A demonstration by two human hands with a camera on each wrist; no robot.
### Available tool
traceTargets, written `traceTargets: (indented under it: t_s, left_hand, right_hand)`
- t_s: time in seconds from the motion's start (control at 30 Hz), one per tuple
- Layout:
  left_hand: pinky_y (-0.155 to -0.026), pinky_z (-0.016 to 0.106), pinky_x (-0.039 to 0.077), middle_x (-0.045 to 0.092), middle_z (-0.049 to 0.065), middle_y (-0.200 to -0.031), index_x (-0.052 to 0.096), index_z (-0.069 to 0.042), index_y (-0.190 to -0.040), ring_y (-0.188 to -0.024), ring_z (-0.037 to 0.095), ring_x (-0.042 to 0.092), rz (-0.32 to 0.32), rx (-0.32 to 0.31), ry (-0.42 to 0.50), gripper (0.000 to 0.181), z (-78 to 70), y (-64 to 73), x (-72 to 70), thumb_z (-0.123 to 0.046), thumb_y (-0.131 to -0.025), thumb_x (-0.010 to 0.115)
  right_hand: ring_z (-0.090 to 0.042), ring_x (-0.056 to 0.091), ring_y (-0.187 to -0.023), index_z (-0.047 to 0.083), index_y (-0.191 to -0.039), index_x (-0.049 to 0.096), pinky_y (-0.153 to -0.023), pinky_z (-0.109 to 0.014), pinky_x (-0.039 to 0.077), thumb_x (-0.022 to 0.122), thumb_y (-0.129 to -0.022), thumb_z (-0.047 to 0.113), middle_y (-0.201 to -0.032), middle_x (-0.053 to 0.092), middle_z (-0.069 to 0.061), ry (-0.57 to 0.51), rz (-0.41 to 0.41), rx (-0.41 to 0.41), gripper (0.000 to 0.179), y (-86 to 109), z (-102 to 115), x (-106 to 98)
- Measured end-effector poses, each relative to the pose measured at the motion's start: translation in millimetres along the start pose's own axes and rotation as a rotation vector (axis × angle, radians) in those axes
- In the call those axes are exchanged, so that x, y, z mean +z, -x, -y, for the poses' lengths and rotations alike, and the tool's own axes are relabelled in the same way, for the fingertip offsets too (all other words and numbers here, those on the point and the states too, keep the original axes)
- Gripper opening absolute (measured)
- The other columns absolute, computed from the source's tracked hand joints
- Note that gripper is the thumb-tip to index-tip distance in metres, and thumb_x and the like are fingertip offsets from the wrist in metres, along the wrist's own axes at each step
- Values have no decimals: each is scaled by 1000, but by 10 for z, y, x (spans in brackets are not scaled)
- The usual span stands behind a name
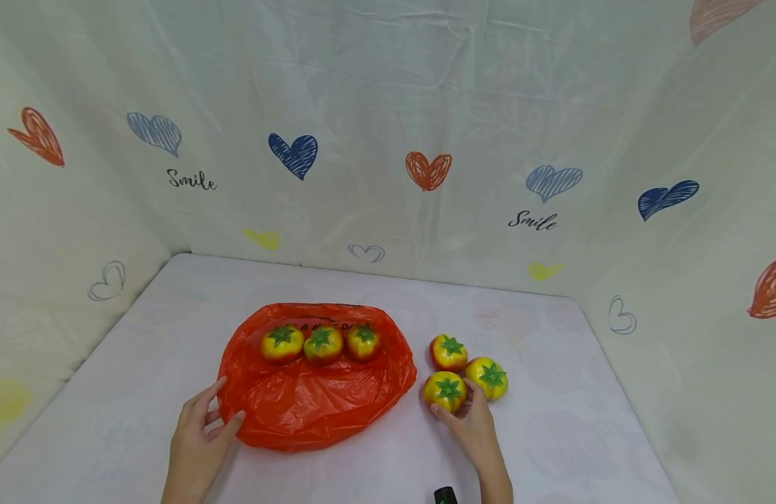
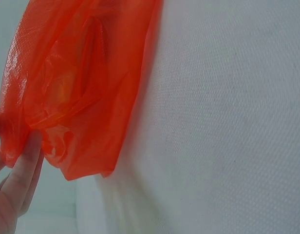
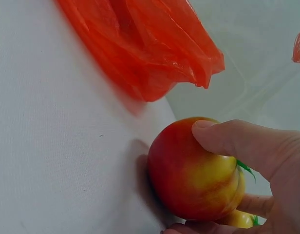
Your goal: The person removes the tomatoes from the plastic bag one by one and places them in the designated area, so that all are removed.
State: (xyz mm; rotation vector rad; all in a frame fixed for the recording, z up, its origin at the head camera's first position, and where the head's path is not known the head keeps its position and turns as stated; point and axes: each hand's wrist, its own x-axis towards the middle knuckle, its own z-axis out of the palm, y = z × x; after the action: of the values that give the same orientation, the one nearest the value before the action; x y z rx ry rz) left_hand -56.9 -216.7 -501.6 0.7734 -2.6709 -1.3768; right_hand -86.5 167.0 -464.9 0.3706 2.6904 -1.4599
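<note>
A red plastic bag lies spread on the table, its mouth open upward. Three yellow-red tomatoes with green leafy tops, among them the middle tomato, sit in a row inside it. At the bag's left edge, my left hand holds the rim between thumb and fingers; the left wrist view shows the film there. My right hand grips a tomato right of the bag, thumb on one side and fingers on the other. Two more tomatoes, a rear one and a right one, stand close by.
A white cloth covers the table. Behind and beside it hangs a pale curtain printed with hearts and the word Smile. A small black object shows at the bottom edge, near my right forearm.
</note>
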Motion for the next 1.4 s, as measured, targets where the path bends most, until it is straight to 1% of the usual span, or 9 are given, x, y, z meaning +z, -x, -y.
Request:
traceTargets:
  t_s: [0.2,0.43,0.73,0.83,0.97,1.03,1.1,1.27,1.4]
  left_hand:
    - [-90,48,48,25,20,-144,23,-23,-149,-114,36,43,44,-9,-2,74,-161,74,-88,-26,-87,65]
    - [-87,45,51,30,16,-142,25,-26,-148,-113,32,46,14,-17,-20,74,-158,93,-75,-25,-86,66]
    - [-92,49,46,25,24,-142,24,-13,-148,-114,39,40,72,-31,24,68,-552,332,-264,-16,-90,59]
    - [-87,44,51,27,22,-142,24,-18,-148,-112,36,42,54,-10,9,70,-382,231,-199,-22,-90,61]
    - [-85,45,53,29,17,-142,24,-29,-148,-111,33,44,14,13,-6,73,-10,14,-35,-32,-87,65]
    - [-86,48,52,30,16,-142,25,-31,-147,-111,33,45,1,12,-11,74,35,-8,-11,-32,-86,66]
    - [-85,46,52,30,17,-142,25,-29,-147,-111,33,46,3,9,-15,73,-22,25,-33,-30,-86,65]
    - [-91,49,45,24,23,-143,23,-17,-148,-114,39,41,61,-7,22,70,-362,213,-184,-20,-89,61]
    - [-91,47,47,25,24,-142,24,-14,-148,-113,38,41,58,-17,18,69,-515,313,-238,-17,-90,60]
  right_hand:
    - [-24,53,-95,-2,-135,30,-83,-37,50,76,-76,32,-117,51,-22,16,-2,-4,82,3,-9,-5]
    - [-24,52,-95,-2,-135,28,-83,-36,50,75,-76,33,-117,51,-22,23,-3,6,83,0,-24,-17]
    - [-25,51,-97,-3,-135,27,-85,-37,50,75,-77,31,-117,50,-22,23,-21,0,83,2,-26,-18]
    - [-25,50,-98,-3,-135,27,-85,-37,49,75,-77,31,-118,50,-22,28,-24,-1,83,0,-27,-17]
    - [-25,50,-98,-2,-136,27,-85,-37,50,75,-77,31,-120,49,-22,32,-29,-3,83,-1,-23,-17]
    - [-24,51,-98,-2,-136,27,-85,-37,50,75,-78,31,-120,49,-22,29,-30,-6,82,-1,-19,-19]
    - [-24,51,-98,-2,-136,27,-86,-37,51,74,-78,31,-120,49,-22,24,-30,-9,82,0,-15,-22]
    - [-24,51,-97,-2,-136,27,-84,-36,51,74,-79,31,-118,50,-22,33,-24,-10,81,14,10,-52]
    - [-24,52,-94,-3,-135,30,-82,-36,51,74,-79,29,-116,50,-22,54,-23,-14,78,37,50,-96]
